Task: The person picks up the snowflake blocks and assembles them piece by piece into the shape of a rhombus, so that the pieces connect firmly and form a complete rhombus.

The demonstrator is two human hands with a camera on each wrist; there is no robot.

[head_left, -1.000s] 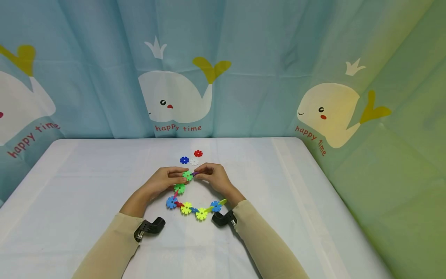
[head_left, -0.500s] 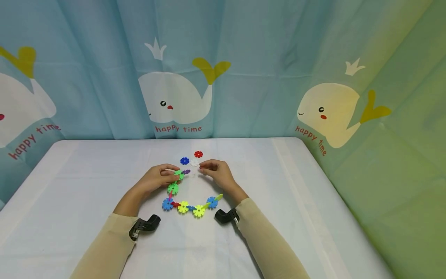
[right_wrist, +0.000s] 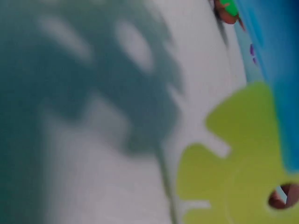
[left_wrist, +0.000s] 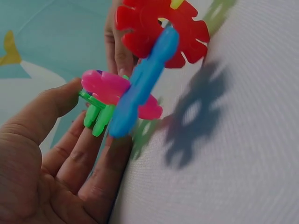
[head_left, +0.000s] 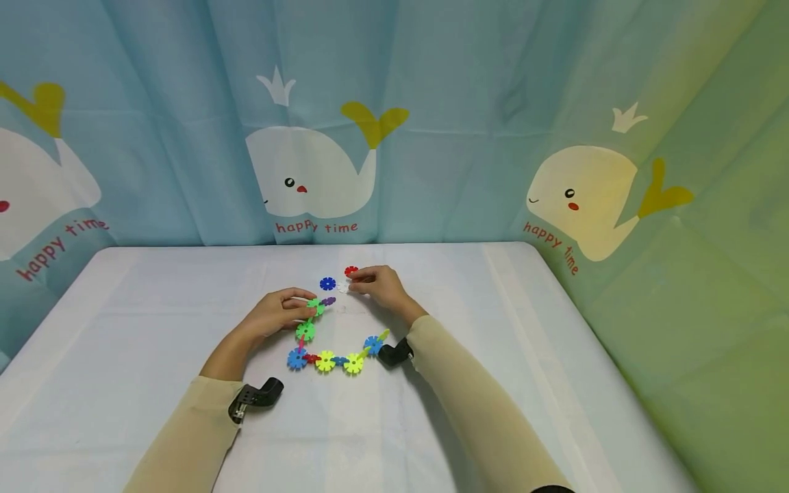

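My left hand (head_left: 282, 313) pinches a green notched disc (head_left: 316, 307) near the far end of a chain of interlocking flower discs. A purple disc (head_left: 329, 301) is slotted into that green one and forms the chain's tip. From there the chain curves through green, pink, blue (head_left: 296, 359), red and yellow discs (head_left: 353, 363) toward my right wrist. In the left wrist view, the pink disc (left_wrist: 105, 86) and blue disc (left_wrist: 145, 84) hang past the fingers. My right hand (head_left: 383, 284) has nothing visible between its fingers; its fingertips are right at a loose red disc (head_left: 351, 271) and over a white disc (head_left: 342, 287).
A loose dark blue disc (head_left: 327, 283) lies left of the white one. The white-covered table (head_left: 505, 383) ends at a whale-print curtain (head_left: 456, 171). A yellow-green disc (right_wrist: 238, 158) of the chain sits close to the right wrist camera (head_left: 394, 353).
My right hand let go of the purple disc, then moved away and forward to the loose red disc. My left hand drew slightly left with the chain; the chain's right end shifted forward.
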